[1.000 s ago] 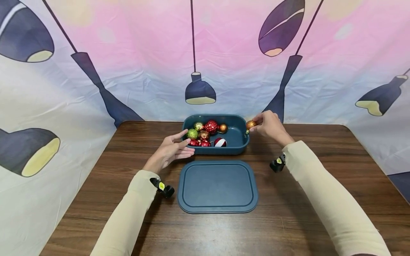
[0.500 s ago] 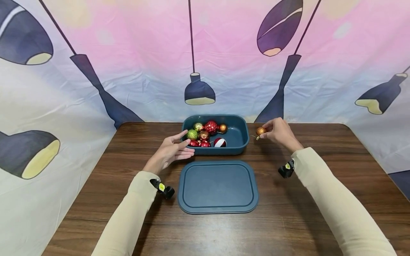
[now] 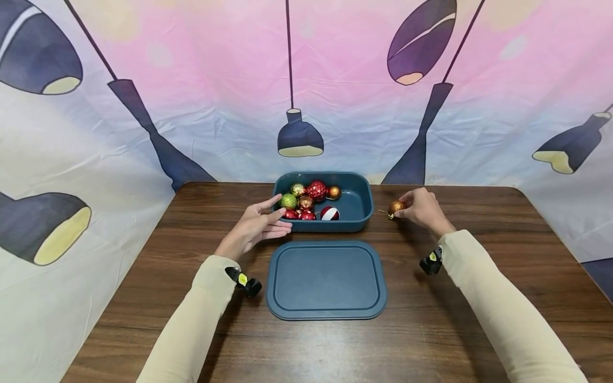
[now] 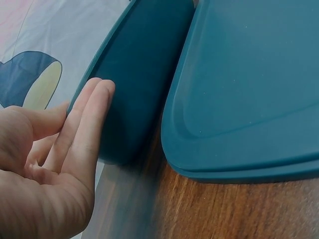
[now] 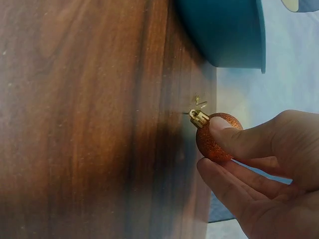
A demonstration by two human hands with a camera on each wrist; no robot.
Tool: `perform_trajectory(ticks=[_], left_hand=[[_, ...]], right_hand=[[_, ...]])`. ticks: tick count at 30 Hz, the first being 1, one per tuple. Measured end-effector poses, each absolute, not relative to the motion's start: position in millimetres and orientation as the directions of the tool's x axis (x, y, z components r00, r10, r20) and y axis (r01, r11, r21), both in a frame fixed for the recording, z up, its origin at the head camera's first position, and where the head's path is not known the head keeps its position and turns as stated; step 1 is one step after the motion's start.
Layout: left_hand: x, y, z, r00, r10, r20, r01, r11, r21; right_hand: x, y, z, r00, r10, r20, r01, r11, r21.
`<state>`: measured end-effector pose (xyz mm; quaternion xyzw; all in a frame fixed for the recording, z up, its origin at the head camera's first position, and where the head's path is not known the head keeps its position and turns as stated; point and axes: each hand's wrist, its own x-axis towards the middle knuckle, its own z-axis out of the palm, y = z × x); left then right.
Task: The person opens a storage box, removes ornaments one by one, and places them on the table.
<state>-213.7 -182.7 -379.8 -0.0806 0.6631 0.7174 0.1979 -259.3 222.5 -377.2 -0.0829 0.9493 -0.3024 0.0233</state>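
My right hand pinches an orange glitter Christmas bauble between thumb and fingertips, low over the table, right of the box. In the right wrist view, the bauble has a gold cap and a loop of string. At the left end of the teal box, my left hand rests with fairly straight fingers touching its outside; in the left wrist view the fingers lie along the wall. Several baubles sit in the box, including a green one, a red one and a white-striped one.
A flat blue lid lies on the wooden table in front of the box. Behind the table's back edge hangs a cloth printed with lamps. Each wrist wears a black camera, the left one near the lid.
My right hand has carried the orange bauble from the box's right rim to the right and down toward the table. The left hand stays at the box.
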Motion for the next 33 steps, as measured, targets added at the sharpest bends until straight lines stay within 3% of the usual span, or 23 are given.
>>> perform_trajectory(ticks=[20,33], left_hand=[[-213,-182,-380,-0.910,0.174,-0.376,-0.389,-0.041,0.920],[-215,-182,-381,-0.908,0.175,-0.381,-0.393,-0.038,0.919]], right_hand=[[-257,231,-376,-0.988,-0.146,-0.059,-0.083,0.802,-0.591],[-260,226,-348,-0.980,-0.197,0.004,-0.163,0.801,-0.576]])
